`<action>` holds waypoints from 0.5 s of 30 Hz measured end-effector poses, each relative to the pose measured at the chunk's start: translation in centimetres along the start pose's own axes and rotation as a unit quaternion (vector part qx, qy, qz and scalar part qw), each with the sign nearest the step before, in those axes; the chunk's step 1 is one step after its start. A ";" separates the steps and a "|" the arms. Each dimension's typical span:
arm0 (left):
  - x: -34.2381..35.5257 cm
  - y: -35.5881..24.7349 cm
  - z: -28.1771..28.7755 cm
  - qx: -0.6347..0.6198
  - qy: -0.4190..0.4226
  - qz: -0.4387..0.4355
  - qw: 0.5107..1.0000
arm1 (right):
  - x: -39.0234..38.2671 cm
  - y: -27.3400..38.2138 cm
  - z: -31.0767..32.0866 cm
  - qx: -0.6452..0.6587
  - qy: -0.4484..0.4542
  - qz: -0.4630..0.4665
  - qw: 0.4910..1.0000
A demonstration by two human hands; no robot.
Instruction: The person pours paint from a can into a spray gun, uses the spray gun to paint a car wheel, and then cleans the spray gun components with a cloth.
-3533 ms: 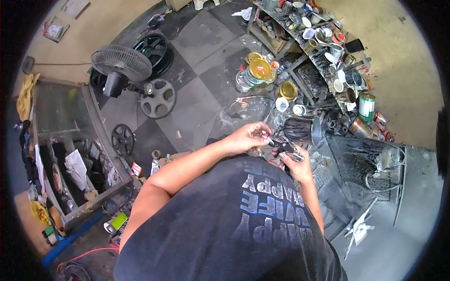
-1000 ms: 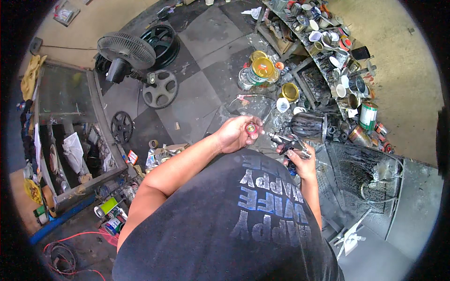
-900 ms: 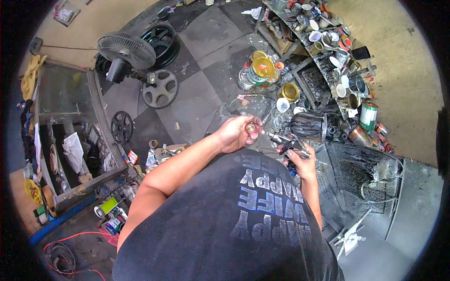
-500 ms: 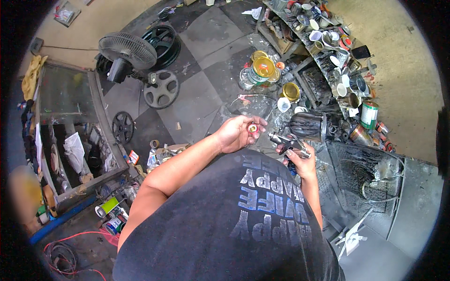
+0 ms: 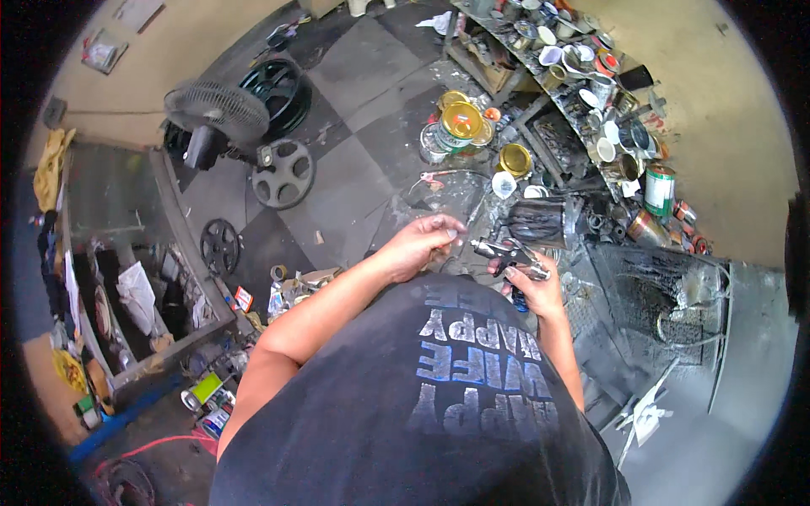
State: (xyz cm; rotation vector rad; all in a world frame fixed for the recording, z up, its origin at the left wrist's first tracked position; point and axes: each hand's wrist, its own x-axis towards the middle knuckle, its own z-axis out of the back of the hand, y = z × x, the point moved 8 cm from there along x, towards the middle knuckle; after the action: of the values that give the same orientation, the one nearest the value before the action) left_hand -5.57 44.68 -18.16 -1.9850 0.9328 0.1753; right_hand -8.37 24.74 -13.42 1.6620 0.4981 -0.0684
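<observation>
In front of my torso, my right hand (image 5: 536, 285) grips a dark and silver spray gun (image 5: 511, 255) by its handle. The gun's nose points left, toward my other hand. A bit of blue shows below that grip. My left hand (image 5: 424, 246) is beside it, a small gap from the gun's tip. Its fingers are curled and the thumb is bent in against them. Whatever those fingers hold is hidden or too small to name.
Stacked paint cans (image 5: 461, 124) stand on the floor ahead. A cluttered shelf (image 5: 540, 72) of cups and cans runs along the right. Left of centre are a pedestal fan (image 5: 217, 112) and a grey wheel (image 5: 283, 174). An open cabinet (image 5: 169, 337) stands at far left.
My left hand has turned over and moved slightly left; the small round red-rimmed piece seen in its fingers no longer shows. The spray gun stays in my right hand. The whole view has shifted slightly.
</observation>
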 end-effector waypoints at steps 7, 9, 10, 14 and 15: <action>2.9 -0.7 -0.3 0.320 -0.067 -0.109 0.939 | -2.3 -1.4 2.9 -0.095 -0.087 -0.025 0.991; 3.9 1.0 2.4 0.267 -0.117 -0.020 0.956 | -4.4 -1.4 6.9 -0.136 -0.191 -0.059 0.970; 4.0 0.9 2.6 0.253 -0.107 -0.051 0.960 | -5.8 -1.9 10.0 -0.145 -0.271 -0.085 0.948; 4.5 4.6 6.4 0.254 -0.093 0.013 0.963 | -15.8 -4.4 26.0 -0.167 -0.551 -0.098 0.812; 4.7 5.9 7.5 0.211 -0.087 0.031 0.973 | -18.4 -4.8 29.3 -0.066 -0.619 -0.036 0.782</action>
State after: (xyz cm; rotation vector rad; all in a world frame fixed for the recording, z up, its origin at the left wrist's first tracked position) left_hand -4.54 46.21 -28.64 -1.5254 0.8392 0.1677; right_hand -19.70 -8.20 -16.67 1.1241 -0.4477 -1.0838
